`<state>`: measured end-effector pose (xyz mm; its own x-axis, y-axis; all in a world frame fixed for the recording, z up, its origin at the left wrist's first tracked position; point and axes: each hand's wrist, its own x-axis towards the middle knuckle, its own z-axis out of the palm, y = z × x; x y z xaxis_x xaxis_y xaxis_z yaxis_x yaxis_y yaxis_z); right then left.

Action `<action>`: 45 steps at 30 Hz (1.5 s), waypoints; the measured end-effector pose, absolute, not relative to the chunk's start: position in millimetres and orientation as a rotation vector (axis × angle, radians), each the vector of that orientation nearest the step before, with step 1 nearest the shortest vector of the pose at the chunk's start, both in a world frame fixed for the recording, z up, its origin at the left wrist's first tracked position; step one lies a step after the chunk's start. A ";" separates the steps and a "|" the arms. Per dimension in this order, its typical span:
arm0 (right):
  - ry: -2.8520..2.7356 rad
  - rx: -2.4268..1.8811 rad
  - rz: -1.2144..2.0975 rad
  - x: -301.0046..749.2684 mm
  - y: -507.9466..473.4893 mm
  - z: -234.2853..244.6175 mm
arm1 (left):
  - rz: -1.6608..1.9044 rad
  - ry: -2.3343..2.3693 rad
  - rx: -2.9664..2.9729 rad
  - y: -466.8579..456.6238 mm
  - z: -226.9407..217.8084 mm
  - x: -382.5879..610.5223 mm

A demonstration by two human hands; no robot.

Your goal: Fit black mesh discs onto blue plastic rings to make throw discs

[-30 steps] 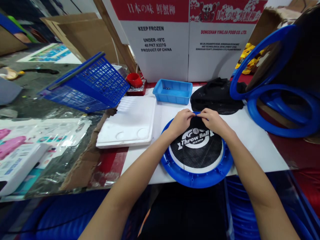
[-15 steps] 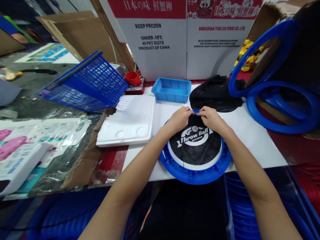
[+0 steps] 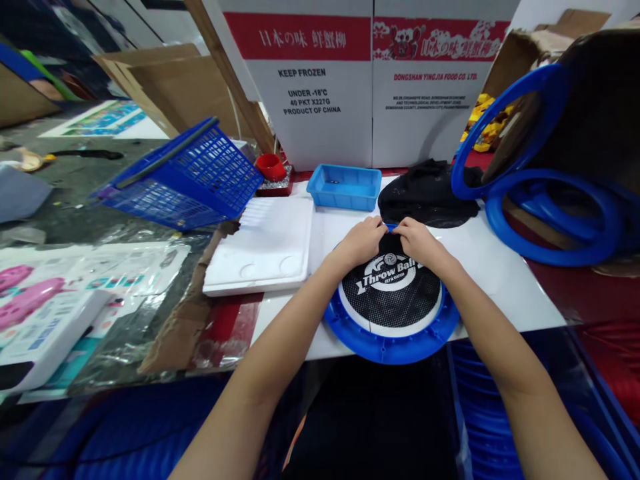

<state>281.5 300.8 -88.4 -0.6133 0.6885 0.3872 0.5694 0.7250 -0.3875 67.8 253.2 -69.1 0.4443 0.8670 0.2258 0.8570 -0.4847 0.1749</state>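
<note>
A blue plastic ring [image 3: 393, 351] lies flat at the front edge of the white table surface. Inside it sits a round black mesh net [image 3: 400, 308] with a white border and "Throw Ball" print. At the far rim my left hand [image 3: 367, 239] is closed, its fingertips pinching the edge of the net against the ring. Beside it, almost touching, my right hand [image 3: 417, 241] pinches the same edge. The fingertips cover the exact spot where net and ring meet; a bit of blue rim shows between them.
Behind stand a light-blue tray [image 3: 344, 193] and a pile of black mesh [image 3: 430, 193]. More blue rings [image 3: 550, 257] lean at the right. A white foam block [image 3: 265, 250] and a blue basket [image 3: 195, 177] are at the left. A white carton [image 3: 320, 137] blocks the back.
The camera view has tilted up slightly, so the background sits lower. Both hands keep pinching the far rim, with hardly any movement along it.
</note>
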 end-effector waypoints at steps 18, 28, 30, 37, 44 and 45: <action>-2.274 -0.900 0.535 287.3 309.1 -90.5 | 0.201 1.255 2.529 97.2 -36.9 105.6; -2.572 -0.517 0.654 316.1 166.2 -15.3 | 1.027 1.468 1.987 53.3 -71.1 92.3; -2.514 -0.575 0.516 312.6 123.3 -27.3 | 1.141 1.371 1.967 51.4 -75.8 89.5; -2.204 -0.697 0.416 304.8 92.8 -77.1 | 1.048 1.262 2.203 54.8 -73.6 90.3; -2.276 -0.894 0.586 306.6 92.6 -66.0 | 0.798 1.402 2.185 58.4 -64.4 94.8; -2.293 -0.928 0.604 306.5 93.8 -64.7 | 0.755 1.412 2.179 60.4 -62.3 94.5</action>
